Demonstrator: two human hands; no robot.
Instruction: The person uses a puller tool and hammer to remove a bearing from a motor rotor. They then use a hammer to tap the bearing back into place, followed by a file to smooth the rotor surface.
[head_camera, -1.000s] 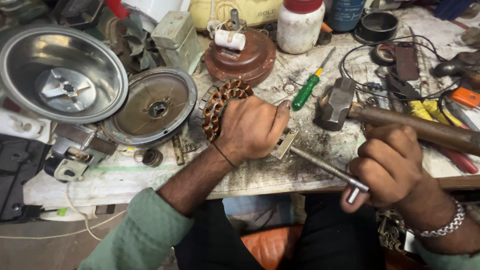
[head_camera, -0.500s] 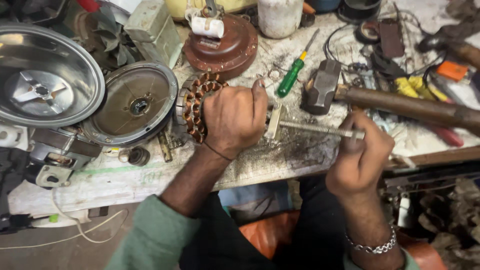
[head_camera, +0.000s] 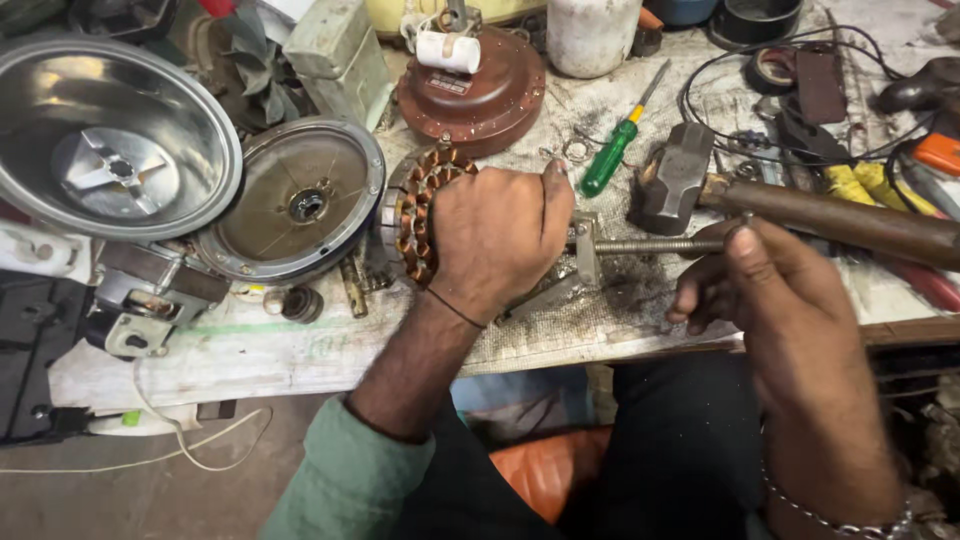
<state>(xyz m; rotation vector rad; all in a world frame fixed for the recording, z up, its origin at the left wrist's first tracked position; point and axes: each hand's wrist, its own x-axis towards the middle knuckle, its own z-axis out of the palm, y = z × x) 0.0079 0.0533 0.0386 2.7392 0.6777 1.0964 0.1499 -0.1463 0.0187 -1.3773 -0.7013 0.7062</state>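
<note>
stator (head_camera: 415, 210): round, copper-wound, grimy | left hand (head_camera: 497, 232) clamped over it | right hand (head_camera: 765, 285) gripping threaded rod (head_camera: 650, 245)

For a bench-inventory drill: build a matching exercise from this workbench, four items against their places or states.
Items:
1. copper-wound stator
2. green-handled screwdriver
3. hammer
4. threaded rod

Places or states:
A. lying loose on the bench beyond the left hand
B. pinched at its end by the right hand
C. gripped under the left hand
D. resting on the bench, wooden handle pointing right

Pairs: 1-C, 2-A, 3-D, 4-B
</note>
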